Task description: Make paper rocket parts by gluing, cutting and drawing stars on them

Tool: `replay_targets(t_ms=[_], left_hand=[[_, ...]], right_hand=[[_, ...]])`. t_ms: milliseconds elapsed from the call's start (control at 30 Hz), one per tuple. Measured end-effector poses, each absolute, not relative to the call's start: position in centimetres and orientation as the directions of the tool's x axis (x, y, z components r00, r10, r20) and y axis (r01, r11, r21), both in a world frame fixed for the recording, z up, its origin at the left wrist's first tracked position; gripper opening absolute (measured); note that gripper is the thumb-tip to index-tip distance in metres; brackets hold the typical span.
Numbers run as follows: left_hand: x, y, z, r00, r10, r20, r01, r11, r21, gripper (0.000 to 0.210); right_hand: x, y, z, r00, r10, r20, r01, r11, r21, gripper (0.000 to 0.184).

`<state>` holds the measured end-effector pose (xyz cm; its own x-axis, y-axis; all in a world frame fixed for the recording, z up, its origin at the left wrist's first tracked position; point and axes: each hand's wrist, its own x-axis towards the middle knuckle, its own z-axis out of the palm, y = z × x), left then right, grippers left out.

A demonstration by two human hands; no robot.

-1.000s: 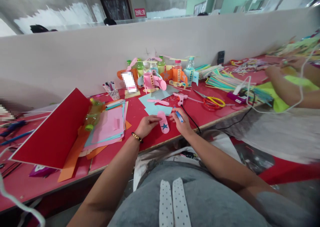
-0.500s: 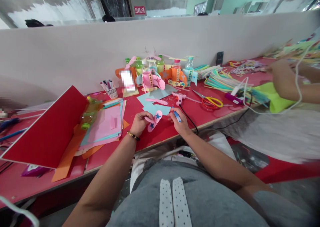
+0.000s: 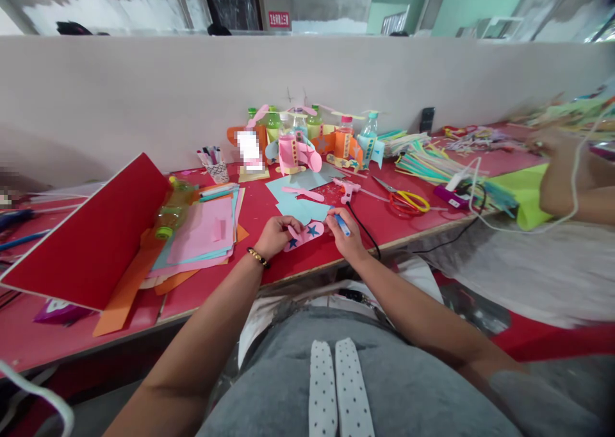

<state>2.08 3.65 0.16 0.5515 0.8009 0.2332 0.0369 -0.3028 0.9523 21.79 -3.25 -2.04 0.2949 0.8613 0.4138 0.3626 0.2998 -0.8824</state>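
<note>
My left hand (image 3: 278,235), with a beaded bracelet at the wrist, is closed on a pink paper piece (image 3: 304,237) that bears two dark blue stars. The piece lies low over the red table. In my right hand (image 3: 348,232) is a blue marker (image 3: 341,224), held between the fingers close to the paper's right end. Just beyond my hands lie light blue paper sheets (image 3: 302,206) with a pink paper strip (image 3: 303,194) on top. A pink glue gun (image 3: 346,189) rests behind my right hand.
Bottles dressed with paper, such as a pink one (image 3: 288,150), stand by the partition. Scissors (image 3: 406,200) and paper strips (image 3: 423,158) lie right. To the left are a pen cup (image 3: 217,170), paper sheets (image 3: 202,232), a green bottle (image 3: 173,207) and a red board (image 3: 96,245). Another person's arm (image 3: 564,174) reaches in.
The starred pink paper has swung from a steep slant to nearly flat, and its right end is now beside my right hand. Both hands keep their holds. The view has shifted slightly.
</note>
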Motion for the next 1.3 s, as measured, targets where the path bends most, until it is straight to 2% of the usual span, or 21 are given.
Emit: replay_targets(t_ms=[300,467,767,1000,1300], left_hand=[[2.2,3.8,-0.2,0.575,0.778,0.255,0.081,-0.364,0.928,0.001],[2.2,3.7,-0.2,0.596,0.755,0.274,0.094,-0.405,0.910,0.007],[2.1,3.8,-0.3,0.603,0.733,0.315,0.132,-0.481,0.867,0.019],[2.0,4.4,-0.7,0.517,0.762,0.389,0.194,-0.547,0.814,0.017],[2.1,5.2,-1.1,0.377,0.790,0.484,0.229,-0.586,0.777,0.017]], right_hand=[[21.6,-3.2,-2.0,0.266,0.871,0.413,0.369,0.304,-0.878,0.019],[21.5,-3.3,-2.1,0.246,0.875,0.417,0.373,0.311,-0.874,0.018],[21.6,-3.0,-2.6,0.228,0.871,0.434,0.407,0.320,-0.856,0.024],[21.7,-2.7,-3.2,0.182,0.875,0.448,0.382,0.357,-0.852,0.027],[21.6,-3.3,-2.6,0.014,0.924,0.383,0.332,0.357,-0.873,0.030]])
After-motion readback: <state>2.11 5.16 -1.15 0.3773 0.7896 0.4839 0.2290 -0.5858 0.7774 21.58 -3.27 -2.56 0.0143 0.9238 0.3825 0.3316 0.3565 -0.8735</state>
